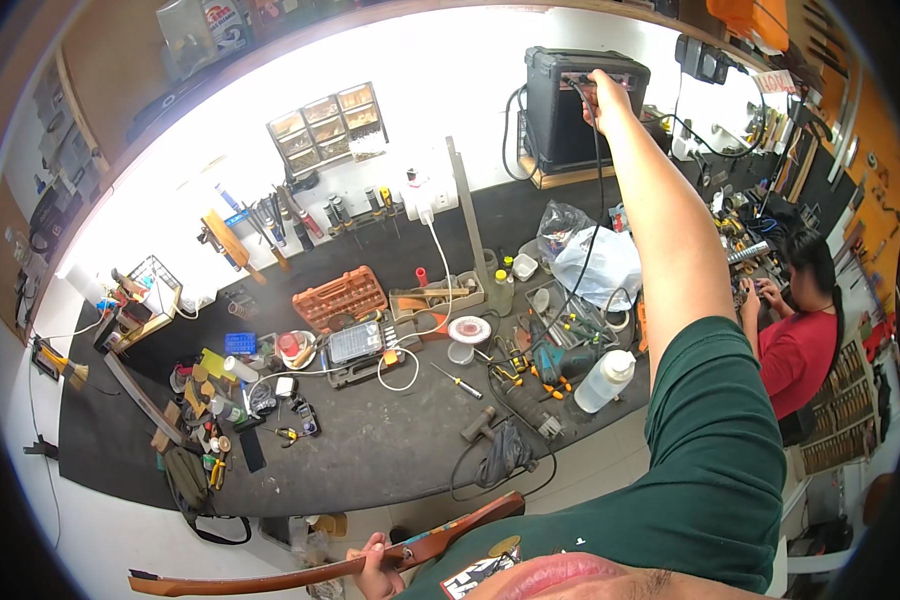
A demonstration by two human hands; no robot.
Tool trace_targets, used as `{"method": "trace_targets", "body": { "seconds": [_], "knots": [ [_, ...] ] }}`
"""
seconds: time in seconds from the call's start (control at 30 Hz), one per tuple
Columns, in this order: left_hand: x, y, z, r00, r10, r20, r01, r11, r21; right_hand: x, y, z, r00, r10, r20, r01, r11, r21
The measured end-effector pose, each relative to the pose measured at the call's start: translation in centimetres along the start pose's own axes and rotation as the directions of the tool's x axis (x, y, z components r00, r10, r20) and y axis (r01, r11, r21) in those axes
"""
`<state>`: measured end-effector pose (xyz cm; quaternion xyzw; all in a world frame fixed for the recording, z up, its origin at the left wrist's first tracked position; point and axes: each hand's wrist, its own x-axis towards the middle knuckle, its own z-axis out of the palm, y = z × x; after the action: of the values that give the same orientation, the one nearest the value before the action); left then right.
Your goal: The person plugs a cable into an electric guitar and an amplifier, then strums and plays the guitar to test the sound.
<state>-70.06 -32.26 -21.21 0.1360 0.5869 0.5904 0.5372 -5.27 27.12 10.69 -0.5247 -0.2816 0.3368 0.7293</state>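
My right hand point(606, 98) is stretched far out to the back, its fingers closed at the control panel along the top of a black guitar amplifier point(560, 130). What sits between those fingertips is too small to make out; knob or plug, I cannot tell. A black cable point(597, 190) hangs from the panel beside the hand and runs down to the bench. Low in the view, close to my body, my left hand point(375, 568) is wrapped round the neck of a brown wooden guitar point(445, 538). The guitar lies slanted across my front, seen edge-on.
The dark workbench point(370, 455) holds an orange socket case point(340, 298), a white squeeze bottle point(604, 382), a hammer point(479, 424), a screwdriver point(457, 381) and plastic bags point(598, 268). A white cord point(440, 250) hangs over it. At the right a person in red point(800, 350) works with both hands.
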Motion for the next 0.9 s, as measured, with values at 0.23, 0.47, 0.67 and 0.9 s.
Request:
{"method": "trace_targets", "body": {
  "seconds": [0.23, 0.47, 0.67, 0.9],
  "knots": [
    [0.0, 0.5, 0.1, 1.000, 0.012, -0.011, -0.012, 1.000, -0.001, -2.3, -1.7, 0.1, 0.983, 0.057, -0.173, -0.052, 0.998, 0.033],
    [1.0, 1.5, -0.5, 0.998, 0.059, -0.022, -0.059, 0.998, -0.010, -13.2, -2.6, -5.2, 0.988, -0.144, -0.055, 0.138, 0.986, -0.093],
    [4.2, 2.1, -3.0, 0.998, 0.016, 0.055, -0.010, 0.994, -0.105, -37.3, 3.0, -8.6, 0.799, -0.512, 0.314, 0.589, 0.772, -0.239],
    [9.8, 0.3, -11.0, 0.951, -0.054, 0.303, 0.083, 0.993, -0.084, -58.9, 25.6, -5.2, 0.453, 0.171, 0.875, 0.384, 0.849, -0.365]
  ]
}}
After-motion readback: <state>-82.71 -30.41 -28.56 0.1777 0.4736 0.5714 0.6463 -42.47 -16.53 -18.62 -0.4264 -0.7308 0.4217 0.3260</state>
